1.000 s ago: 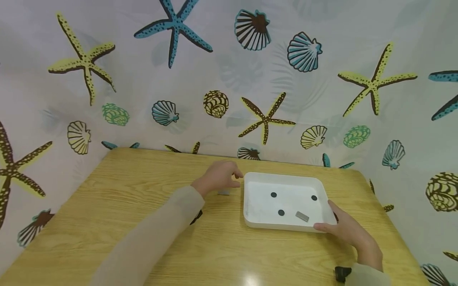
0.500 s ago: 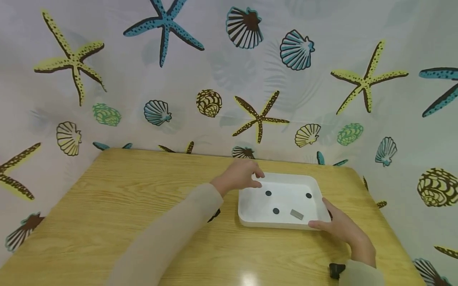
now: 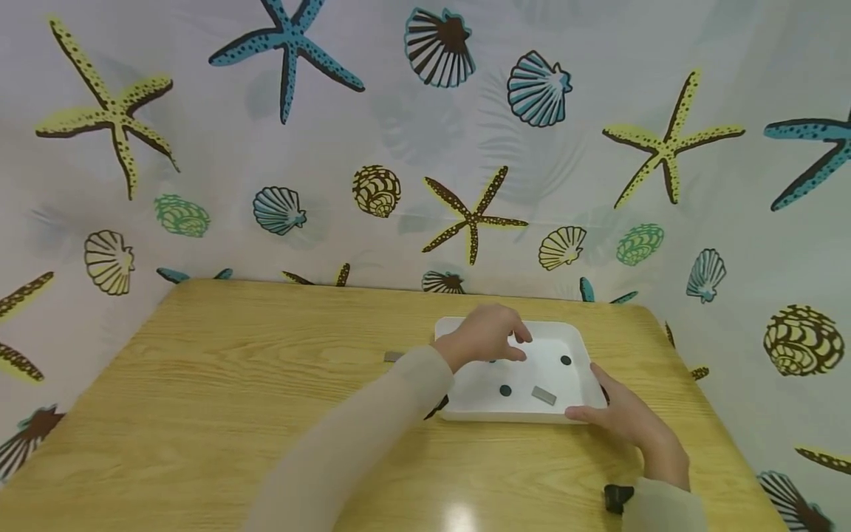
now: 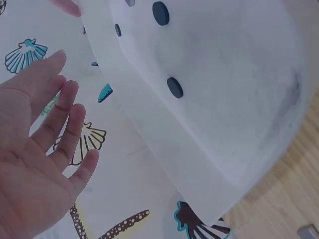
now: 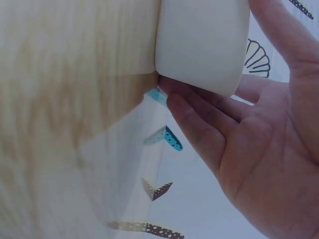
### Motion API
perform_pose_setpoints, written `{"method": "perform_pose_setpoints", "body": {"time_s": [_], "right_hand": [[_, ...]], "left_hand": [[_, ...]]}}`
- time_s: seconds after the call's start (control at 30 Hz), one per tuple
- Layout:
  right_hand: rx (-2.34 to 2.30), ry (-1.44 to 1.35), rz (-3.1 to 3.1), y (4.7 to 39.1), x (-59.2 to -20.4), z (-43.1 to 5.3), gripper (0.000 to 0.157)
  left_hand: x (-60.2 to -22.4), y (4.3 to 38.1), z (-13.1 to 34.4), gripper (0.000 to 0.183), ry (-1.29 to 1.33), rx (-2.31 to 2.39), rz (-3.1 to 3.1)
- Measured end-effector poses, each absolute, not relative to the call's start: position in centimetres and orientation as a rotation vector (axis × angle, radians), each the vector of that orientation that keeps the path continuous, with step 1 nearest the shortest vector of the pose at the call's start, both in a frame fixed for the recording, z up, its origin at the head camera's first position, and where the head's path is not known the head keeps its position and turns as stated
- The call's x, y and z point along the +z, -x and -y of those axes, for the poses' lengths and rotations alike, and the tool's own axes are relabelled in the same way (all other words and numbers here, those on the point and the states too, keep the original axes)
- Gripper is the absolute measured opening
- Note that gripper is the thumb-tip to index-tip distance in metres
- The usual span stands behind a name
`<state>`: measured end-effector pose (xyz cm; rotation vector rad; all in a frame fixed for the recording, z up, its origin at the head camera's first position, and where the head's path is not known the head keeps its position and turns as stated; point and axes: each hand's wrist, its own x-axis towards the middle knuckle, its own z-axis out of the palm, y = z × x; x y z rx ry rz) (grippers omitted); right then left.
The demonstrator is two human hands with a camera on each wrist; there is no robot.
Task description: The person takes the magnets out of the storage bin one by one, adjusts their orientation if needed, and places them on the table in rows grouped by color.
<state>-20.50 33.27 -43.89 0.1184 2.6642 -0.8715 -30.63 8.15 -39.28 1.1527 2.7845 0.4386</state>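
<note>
A white rectangular tray [image 3: 465,414] sits on the wooden table. My right hand [image 3: 628,414] grips its right end, thumb over the near rim; in the right wrist view, fingers [image 5: 197,124] reach against the lower edge of its wall. My left hand [image 3: 488,336] hovers over the tray's left half, fingers loosely bent, nothing between them; the left wrist view shows its palm bare. Inside the tray lie a grey rectangular block [image 3: 544,395] and black discs [image 3: 505,390], one partly hidden by the left hand. A second grey block [image 3: 393,356] lies on the table left of the tray.
The wooden table [image 3: 233,384] meets a white curtain [image 3: 319,125] printed with starfish and shells at the back and on both sides. A black wrist strap part [image 3: 617,499] shows at the right sleeve.
My left hand has moved right, from beside the tray to over its inside. The grey block on the table has come back into sight. The right hand keeps its grip on the tray.
</note>
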Motion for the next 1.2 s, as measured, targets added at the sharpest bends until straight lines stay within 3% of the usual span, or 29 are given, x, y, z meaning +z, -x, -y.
{"method": "perform_pose_setpoints", "body": {"time_s": [0.8,1.2], "right_hand": [[-0.886,-0.107,-2.681,20.5,-44.5,-33.4,0.124],[-0.899,-0.091,-2.682,20.5,-44.0,-33.7,0.122]], "left_hand": [[-45.8,29.6,-11.5,0.026,-0.934,0.657,-2.669],[-46.8,29.7,-12.4,0.017,-1.014,0.599,-2.736]]}}
